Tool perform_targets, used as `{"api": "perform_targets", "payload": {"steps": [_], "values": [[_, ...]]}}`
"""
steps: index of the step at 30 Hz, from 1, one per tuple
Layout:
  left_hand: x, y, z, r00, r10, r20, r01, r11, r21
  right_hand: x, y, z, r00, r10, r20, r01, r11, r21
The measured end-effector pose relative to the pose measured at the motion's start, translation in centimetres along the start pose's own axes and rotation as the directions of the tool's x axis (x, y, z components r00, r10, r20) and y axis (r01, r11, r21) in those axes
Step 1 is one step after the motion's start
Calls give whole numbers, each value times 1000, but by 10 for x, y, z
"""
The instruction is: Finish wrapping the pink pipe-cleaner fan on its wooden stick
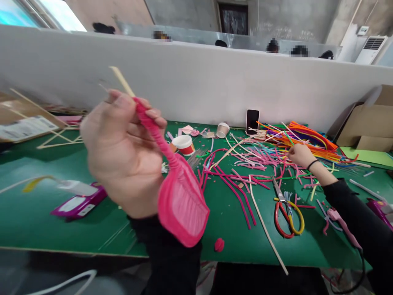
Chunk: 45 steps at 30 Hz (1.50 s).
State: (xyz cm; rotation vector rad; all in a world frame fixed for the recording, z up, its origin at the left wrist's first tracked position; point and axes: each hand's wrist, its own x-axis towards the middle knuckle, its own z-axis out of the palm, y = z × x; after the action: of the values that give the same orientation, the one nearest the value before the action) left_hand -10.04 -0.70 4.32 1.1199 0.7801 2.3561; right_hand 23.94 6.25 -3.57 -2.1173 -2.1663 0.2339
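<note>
Raised close to the camera, my left hand is closed round the wrapped stem of a pink petal-shaped craft piece. Its wide, ribbed end hangs down to the right, and a bare pale stick sticks out above my fingers. Across the table, my right hand has its fingers pinched together at a heap of coloured pipe cleaners. A green one touches or lies behind those fingers; whether they grip it is unclear. Scissors with red and yellow handles lie nearer me, below that hand.
A purple-and-white device lies at left, and a pink tool with a cord at right. Paper cups, a phone, loose pink stems and a cardboard box occupy the green table. A white partition stands behind.
</note>
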Motion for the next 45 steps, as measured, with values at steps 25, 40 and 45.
{"api": "perform_targets", "payload": {"steps": [25, 40, 45], "values": [[-45, -9, 47, 922, -237, 307, 293, 944, -151, 50, -5, 54, 977, 199, 82, -195, 979, -51], [-49, -10, 57, 915, -263, 307, 315, 940, -134, 62, 31, 35, 971, 138, 194, -235, 693, 682], [-48, -16, 56, 914, -263, 309, 319, 937, -145, 59, 21, 25, 977, 197, -81, -27, 491, 871]]}}
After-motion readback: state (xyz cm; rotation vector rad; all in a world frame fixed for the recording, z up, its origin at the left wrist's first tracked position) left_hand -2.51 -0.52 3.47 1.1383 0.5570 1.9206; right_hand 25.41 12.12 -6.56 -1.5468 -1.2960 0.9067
